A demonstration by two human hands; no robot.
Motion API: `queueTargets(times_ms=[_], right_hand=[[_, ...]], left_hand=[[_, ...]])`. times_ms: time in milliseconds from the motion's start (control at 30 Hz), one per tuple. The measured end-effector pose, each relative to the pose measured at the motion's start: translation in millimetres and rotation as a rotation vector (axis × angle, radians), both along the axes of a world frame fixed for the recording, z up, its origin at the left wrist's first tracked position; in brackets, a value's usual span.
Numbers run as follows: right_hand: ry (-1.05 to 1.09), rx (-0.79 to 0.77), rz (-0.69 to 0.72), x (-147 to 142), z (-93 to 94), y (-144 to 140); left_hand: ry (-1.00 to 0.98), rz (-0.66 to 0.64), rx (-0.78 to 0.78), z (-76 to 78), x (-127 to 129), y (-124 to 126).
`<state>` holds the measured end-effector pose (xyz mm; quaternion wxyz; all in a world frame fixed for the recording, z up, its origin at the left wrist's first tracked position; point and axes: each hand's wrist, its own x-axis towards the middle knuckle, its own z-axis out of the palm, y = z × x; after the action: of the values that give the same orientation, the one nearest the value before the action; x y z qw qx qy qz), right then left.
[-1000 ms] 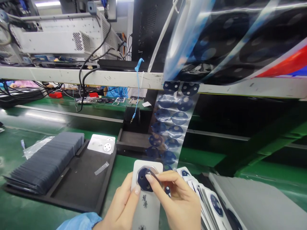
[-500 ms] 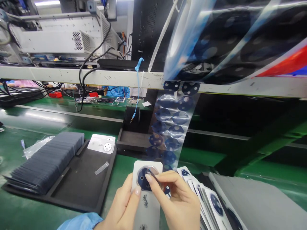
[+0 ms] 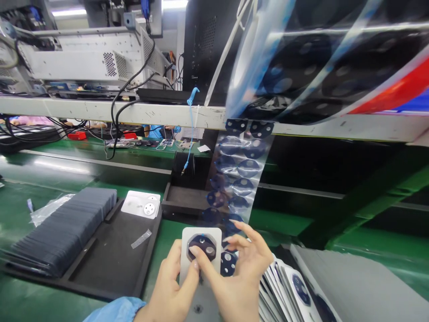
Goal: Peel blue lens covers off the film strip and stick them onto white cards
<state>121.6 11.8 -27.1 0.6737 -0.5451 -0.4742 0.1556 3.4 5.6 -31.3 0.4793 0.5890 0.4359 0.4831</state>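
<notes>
Your left hand (image 3: 170, 286) grips the white cover (image 3: 200, 255) low over the green bench (image 3: 40, 210), thumb on its edge. Your right hand (image 3: 234, 277) presses the dark lens sticker (image 3: 201, 247) with one finger, the others spread.

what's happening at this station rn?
A person is holding a white phone back cover upright in the left hand, while the right hand presses a thumb on the dark blue camera-lens sticker in the cover's camera cutout. A clear film strip of the same stickers hangs from the shelf just behind. Finished covers are fanned out at right; a black tray with dark stacked pieces sits at left.
</notes>
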Motion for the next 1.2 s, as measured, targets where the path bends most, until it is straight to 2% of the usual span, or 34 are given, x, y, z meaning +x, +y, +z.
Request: queueTargets(times_ms=[200, 267, 367, 533, 667, 767, 867, 933, 1000, 1100, 1200], right_hand=[[0.299, -0.307, 0.350, 2, 7.6, 1], [0.368, -0.310, 0.376, 3, 8.0, 2], [0.371, -0.273, 0.405, 10, 8.2, 7], [0.266, -0.352, 0.664, 26, 12.3, 13], [0.333, -0.352, 0.742, 29, 15.1, 10], [0.327, -0.384, 0.715, 25, 12.0, 9], [0.309, -0.392, 0.578, 21, 5.1, 11], [0.327, -0.385, 0.515, 21, 0.6, 13], [0.348, -0.385, 0.518, 22, -2.3, 15], [0.349, -0.387, 0.516, 23, -5.5, 14], [0.306, -0.340, 0.411, 17, -17.8, 8]], left_hand=[[0.006, 0.096, -0.110, -6.3, 5, 4], [0.003, 0.088, -0.135, -6.5, 6, 6], [-0.132, 0.035, -0.214, -3.7, 7, 10], [-0.317, -0.030, -0.297, 4.8, 3, 14], [-0.323, -0.069, -0.282, 6.4, -1, 18], [-0.237, -0.026, -0.238, -1.6, -2, 17], [-0.098, 0.086, -0.213, -14.4, -1, 13], [-0.025, 0.115, -0.227, -18.5, 0, 10], [0.033, 0.056, -0.209, -15.8, -1, 10], [0.098, -0.094, -0.084, -5.3, -5, 19], [-0.014, -0.087, -0.016, -3.4, -9, 34]])
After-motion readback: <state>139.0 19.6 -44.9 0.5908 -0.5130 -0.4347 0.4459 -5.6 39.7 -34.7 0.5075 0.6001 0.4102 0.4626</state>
